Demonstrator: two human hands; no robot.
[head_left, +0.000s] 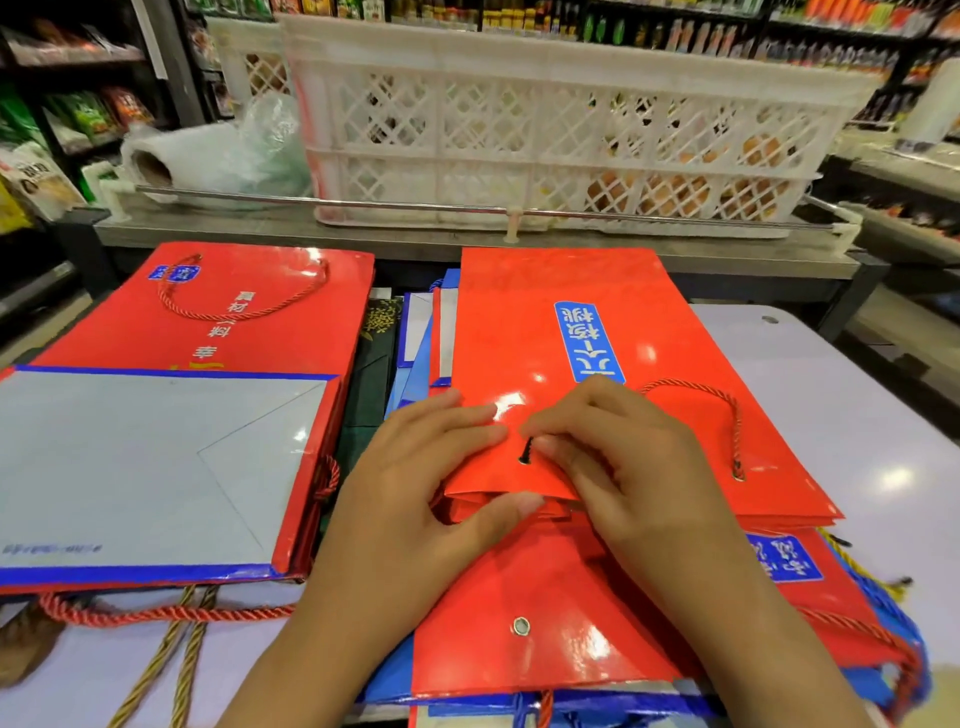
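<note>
A flat red paper gift bag (524, 332) with a blue label lies on top of a pile of red and blue bags at the centre right. One end of its red rope handle (727, 410) is fixed in the right hole. My left hand (431, 467) holds the bag's near edge, fingers on top and thumb against the edge. My right hand (613, 457) pinches the dark rope end (527, 451) at the left hole of the bag.
A second stack of flat red bags (218, 332) lies to the left, with loose red and gold cords (171, 649) at its near edge. A white lattice crate (545, 135) stands behind a metal rail. A roll of plastic bags (171, 161) sits at the back left. Shop shelves surround the white table (831, 395).
</note>
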